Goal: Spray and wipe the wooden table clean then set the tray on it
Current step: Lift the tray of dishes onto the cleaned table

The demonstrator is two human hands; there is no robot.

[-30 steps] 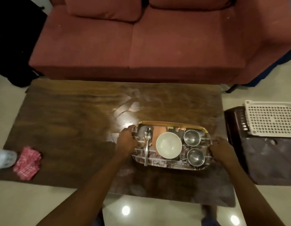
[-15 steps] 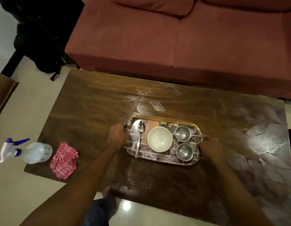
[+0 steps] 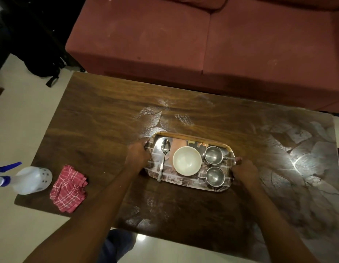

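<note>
Head | left hand point(image 3: 137, 155) grips tray point(image 3: 176, 180) at its left end, right hand point(image 3: 244, 170) its right end (fingertips hidden under rim) | tray mid surface point(image 3: 100, 133), contact unclear | bottle point(image 3: 32, 180) nozzle cut off left, beside cloth point(image 3: 69, 188)

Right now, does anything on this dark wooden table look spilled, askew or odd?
Nothing is spilled. The dark wooden table shows whitish streaks beyond the patterned rectangular tray and across its right end, possibly wipe residue or glare. A crumpled red checked cloth lies near its left corner.
</note>
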